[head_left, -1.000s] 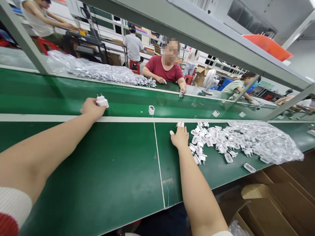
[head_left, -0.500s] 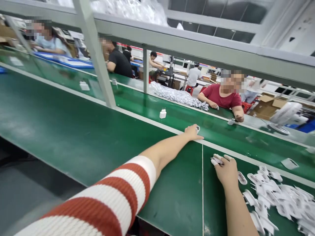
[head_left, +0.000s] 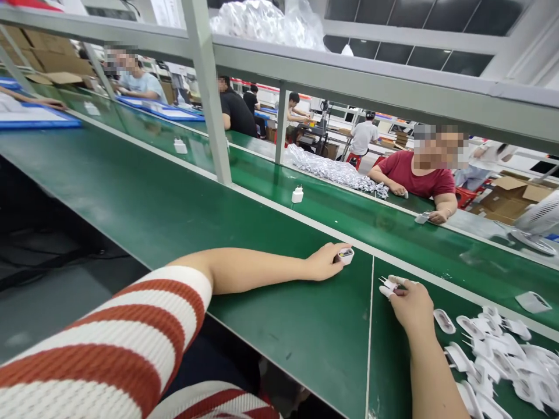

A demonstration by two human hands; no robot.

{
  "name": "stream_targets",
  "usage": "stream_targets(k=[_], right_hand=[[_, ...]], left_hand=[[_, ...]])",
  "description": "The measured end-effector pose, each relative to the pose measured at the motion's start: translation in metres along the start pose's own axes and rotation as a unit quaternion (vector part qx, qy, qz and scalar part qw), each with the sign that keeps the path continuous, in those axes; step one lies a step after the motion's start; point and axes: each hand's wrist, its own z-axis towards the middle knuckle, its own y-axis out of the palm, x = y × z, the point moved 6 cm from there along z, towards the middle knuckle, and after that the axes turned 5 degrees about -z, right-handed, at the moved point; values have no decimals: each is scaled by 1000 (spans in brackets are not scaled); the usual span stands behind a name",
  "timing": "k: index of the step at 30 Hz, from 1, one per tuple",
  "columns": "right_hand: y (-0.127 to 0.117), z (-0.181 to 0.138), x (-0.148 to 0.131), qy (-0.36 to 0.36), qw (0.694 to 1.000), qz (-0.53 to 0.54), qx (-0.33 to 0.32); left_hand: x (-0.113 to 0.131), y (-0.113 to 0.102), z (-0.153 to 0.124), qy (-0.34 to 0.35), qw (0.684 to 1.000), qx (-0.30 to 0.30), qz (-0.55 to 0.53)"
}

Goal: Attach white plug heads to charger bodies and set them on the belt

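My left hand [head_left: 325, 261] rests on the near green table, its fingers closed around a small white charger body [head_left: 345, 255] with its open end facing me. My right hand [head_left: 408, 301] lies just right of the table seam, pinching a white plug piece [head_left: 386, 287] with metal prongs between taped fingertips. A heap of white plug pieces [head_left: 489, 355] lies on the table right of that hand. Another white charger [head_left: 297, 194] stands prongs-up on the green conveyor belt beyond the white strip.
A grey frame post [head_left: 208, 93] rises from the belt's edge. A person in a red shirt [head_left: 414, 177] works across the belt, beside a pile of bagged cables [head_left: 332, 170]. Other people sit further left. A white part [head_left: 533, 302] lies on the belt at right.
My left hand has pulled back from the conveyor belt onto the near table, bringing a white charger body with it. The view has swung left. The standing charger stays on the belt.
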Motion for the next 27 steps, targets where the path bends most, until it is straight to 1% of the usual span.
stream_targets(k=[3,6,8,10,11,13,15,21,23,26,27], right_hand=[[-2,-3,-7,45,998,32,7],[-4,-20,-27,100,984,147,-1],[-5,-36,-48,110,955,275,-15],[2,-51,-67,118,920,367,-67],[7,-57,-74,126,903,400,-93],[15,-66,-83,142,881,433,-130],[18,-73,-88,148,872,443,-146],[14,-84,-105,128,859,460,-183],[13,-85,-108,111,874,437,-181],[9,-84,-112,48,914,383,-127],[9,-85,-113,25,922,369,-110]], left_hand=[[10,-6,-40,6,999,-48,0],[23,-8,-62,25,997,-76,-20],[27,-10,-68,41,996,-63,-40],[22,-14,-67,24,997,-21,-63],[18,-14,-66,16,997,-16,-69],[11,-10,-63,5,997,-42,-69],[10,-8,-63,7,994,-70,-79],[20,-11,-65,32,990,-99,-98],[19,-11,-64,39,990,-99,-97],[16,-11,-62,45,990,-98,-92],[15,-10,-62,47,990,-99,-87]])
